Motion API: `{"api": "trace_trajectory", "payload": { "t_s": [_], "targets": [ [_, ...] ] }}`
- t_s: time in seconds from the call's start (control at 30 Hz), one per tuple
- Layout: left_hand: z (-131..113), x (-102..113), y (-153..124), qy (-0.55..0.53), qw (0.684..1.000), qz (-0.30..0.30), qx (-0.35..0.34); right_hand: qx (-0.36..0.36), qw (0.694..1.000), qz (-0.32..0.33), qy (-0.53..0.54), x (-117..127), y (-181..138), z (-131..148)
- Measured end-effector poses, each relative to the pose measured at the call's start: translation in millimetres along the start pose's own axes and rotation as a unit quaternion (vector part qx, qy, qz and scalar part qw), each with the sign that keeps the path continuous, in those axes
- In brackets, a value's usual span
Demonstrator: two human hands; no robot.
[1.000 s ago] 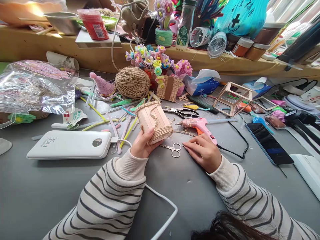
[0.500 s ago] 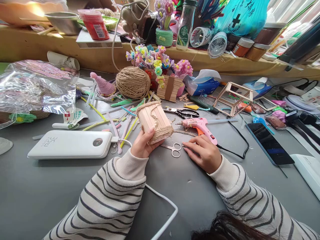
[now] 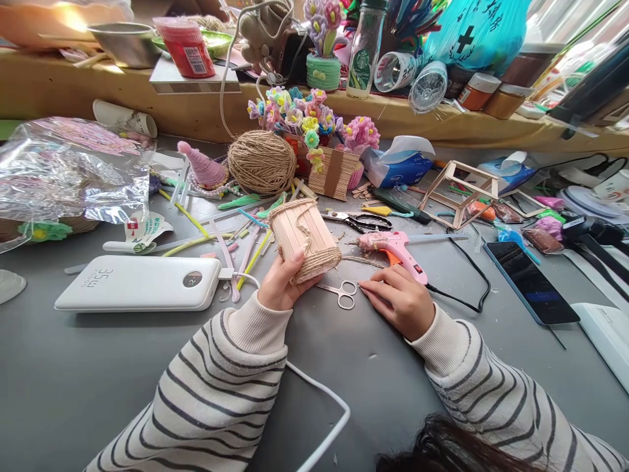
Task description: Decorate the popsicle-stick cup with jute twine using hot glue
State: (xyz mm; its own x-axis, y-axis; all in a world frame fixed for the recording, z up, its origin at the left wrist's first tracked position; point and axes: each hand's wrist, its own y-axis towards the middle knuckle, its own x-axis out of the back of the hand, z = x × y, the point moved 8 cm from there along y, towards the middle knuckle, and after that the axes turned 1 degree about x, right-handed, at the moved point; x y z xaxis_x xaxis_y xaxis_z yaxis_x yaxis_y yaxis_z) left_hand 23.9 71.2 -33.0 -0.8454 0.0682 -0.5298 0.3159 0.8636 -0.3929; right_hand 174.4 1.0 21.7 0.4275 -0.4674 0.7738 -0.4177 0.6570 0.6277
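Note:
My left hand is closed around the lower left of a popsicle-stick holder, its pale sticks standing side by side. Jute twine is wound round its top and bottom edges, and a wavy strand runs down its front. Lying on the table with fingers loosely stretched and holding nothing, my right hand is beside the small scissors. A pink hot glue gun rests just beyond that hand. Black-handled scissors lie behind the glue gun.
A white power bank with a cable is at left. Behind are a twine ball, a stick bundle and fuzzy flowers. A wooden stick frame and a phone occupy the right. Jars and bottles line the ledge.

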Motion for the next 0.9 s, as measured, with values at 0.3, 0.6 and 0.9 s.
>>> {"api": "trace_trajectory", "payload": {
  "t_s": [0.3,0.6,0.9],
  "targets": [
    [1,2,1,0.001,1.000,-0.006,-0.001,-0.003,1.000,-0.003,-0.004,2,1,0],
    [0,-1,-1,0.004,1.000,0.002,-0.002,0.001,1.000,-0.001,-0.006,3,3,2],
    [1,2,6,0.056,0.997,0.007,-0.045,-0.034,0.999,-0.032,0.008,12,6,-2]
  ]
}}
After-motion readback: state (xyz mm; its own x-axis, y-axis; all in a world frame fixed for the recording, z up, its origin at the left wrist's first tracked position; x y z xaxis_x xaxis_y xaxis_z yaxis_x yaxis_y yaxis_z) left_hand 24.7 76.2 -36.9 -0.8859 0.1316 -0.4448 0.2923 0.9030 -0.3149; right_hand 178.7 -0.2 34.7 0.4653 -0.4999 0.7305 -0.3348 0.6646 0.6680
